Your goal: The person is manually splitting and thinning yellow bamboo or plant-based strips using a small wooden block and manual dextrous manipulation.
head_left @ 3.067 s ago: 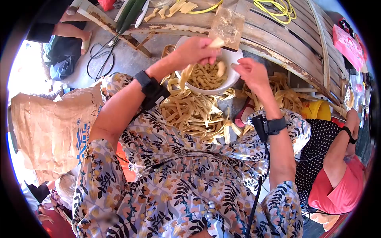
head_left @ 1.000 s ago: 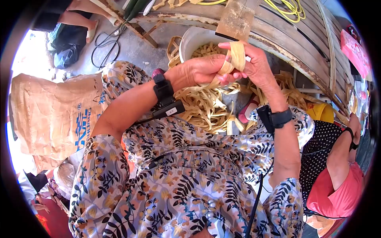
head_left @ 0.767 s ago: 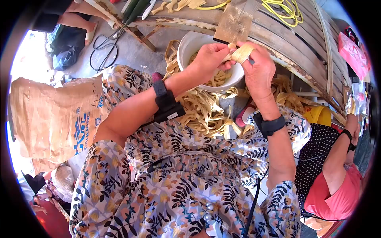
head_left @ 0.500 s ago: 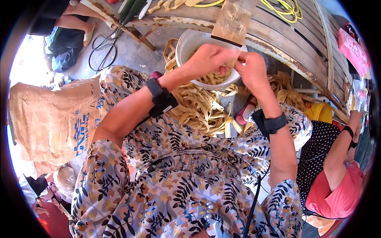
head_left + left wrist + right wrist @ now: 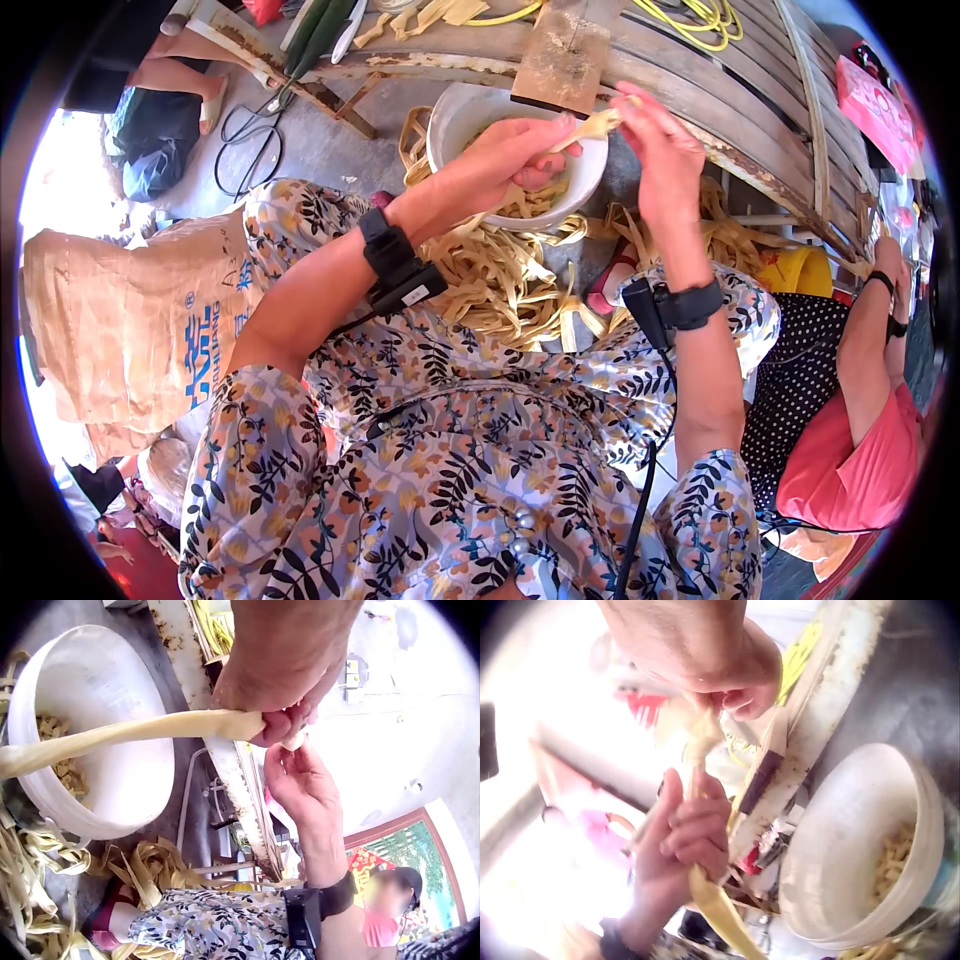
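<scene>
My left hand [image 5: 530, 150] grips a flat, pale yellow strip [image 5: 127, 735] above the bucket's rim. From the fist, its tail hangs across the bucket in the left wrist view. Beyond the left fingers the strip is bunched into a knot [image 5: 600, 122], also plain in the right wrist view as a twisted lump [image 5: 703, 739]. My right hand [image 5: 662, 140] pinches the far end of that knot with its fingertips. Below both hands stands a white bucket [image 5: 437, 150] with several short, knotted pieces [image 5: 892, 862] in the bottom.
Loose strips [image 5: 500, 290] lie heaped on the floor between the knees. A slatted bench [image 5: 740, 130] with a short board [image 5: 565, 60] jutting out stands in front. A brown paper sack [image 5: 130, 320] is at left. On the right sit another person [image 5: 850, 440] and a yellow container [image 5: 795, 272].
About a second ago the strip was wound in a broad loop round my right fingers. Now the loop is off them and drawn into a knot, with the hands slightly apart.
</scene>
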### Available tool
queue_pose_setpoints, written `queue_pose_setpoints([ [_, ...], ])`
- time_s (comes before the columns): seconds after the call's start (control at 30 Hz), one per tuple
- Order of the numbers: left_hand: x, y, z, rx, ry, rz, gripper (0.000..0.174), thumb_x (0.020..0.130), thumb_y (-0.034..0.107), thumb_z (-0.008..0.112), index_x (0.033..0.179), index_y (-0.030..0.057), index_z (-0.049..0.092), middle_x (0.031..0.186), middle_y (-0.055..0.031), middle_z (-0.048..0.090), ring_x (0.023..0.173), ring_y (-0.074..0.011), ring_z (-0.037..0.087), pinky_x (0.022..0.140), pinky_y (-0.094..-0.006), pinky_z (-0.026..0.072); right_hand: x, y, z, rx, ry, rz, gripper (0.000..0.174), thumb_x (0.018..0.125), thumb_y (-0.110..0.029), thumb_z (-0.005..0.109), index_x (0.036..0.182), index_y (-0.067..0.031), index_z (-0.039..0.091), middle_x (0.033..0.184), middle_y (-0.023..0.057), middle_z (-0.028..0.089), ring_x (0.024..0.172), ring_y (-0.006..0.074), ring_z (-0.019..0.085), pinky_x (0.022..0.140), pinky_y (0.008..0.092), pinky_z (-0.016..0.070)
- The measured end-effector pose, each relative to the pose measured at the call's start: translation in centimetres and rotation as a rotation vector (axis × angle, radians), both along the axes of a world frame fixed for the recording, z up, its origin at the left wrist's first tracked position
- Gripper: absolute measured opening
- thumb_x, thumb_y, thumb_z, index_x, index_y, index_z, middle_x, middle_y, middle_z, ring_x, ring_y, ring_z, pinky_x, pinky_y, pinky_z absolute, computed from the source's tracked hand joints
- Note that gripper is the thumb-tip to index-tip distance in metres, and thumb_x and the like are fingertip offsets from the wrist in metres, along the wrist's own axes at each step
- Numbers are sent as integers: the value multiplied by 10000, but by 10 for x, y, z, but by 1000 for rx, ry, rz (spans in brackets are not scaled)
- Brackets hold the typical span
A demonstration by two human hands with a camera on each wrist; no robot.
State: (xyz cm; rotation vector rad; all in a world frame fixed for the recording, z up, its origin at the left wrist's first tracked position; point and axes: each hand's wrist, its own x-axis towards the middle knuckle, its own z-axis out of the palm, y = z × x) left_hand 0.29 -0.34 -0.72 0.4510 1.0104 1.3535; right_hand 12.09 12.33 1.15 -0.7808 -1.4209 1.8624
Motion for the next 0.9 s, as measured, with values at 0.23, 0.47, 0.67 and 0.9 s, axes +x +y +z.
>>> queue_pose_setpoints([
  [0.23,-14,-7,-21,101,-154,-142,210,915,219,433,843,43,522,577,82,321,443,-7,225,395,-157,181,9,20,-7,-139,-63,252,223,792,-120,611,988,-15,615,929,51,622,809,104,588,694,222,499],
  [0.47,-16,-8,-17,20,-344,-216,192,910,225,440,821,66,500,545,89,287,415,2,224,379,-156,184,2,3,-17,-110,-183,515,202,767,-144,644,931,-32,609,729,6,590,584,46,514,494,164,412],
  [0.67,-28,-8,-13,14,-156,-235,222,906,251,451,808,64,520,550,89,318,421,0,235,389,-153,193,3,3,-6,-163,-186,412,152,760,-101,646,863,-1,597,638,31,561,457,34,424,409,161,317],
  [0.9,-46,-1,-5,47,314,-210,251,901,265,465,830,42,557,584,65,421,506,-21,357,458,-155,288,-3,15,-3,-189,-115,387,173,801,-158,619,867,1,604,639,40,562,448,32,402,390,162,289],
])
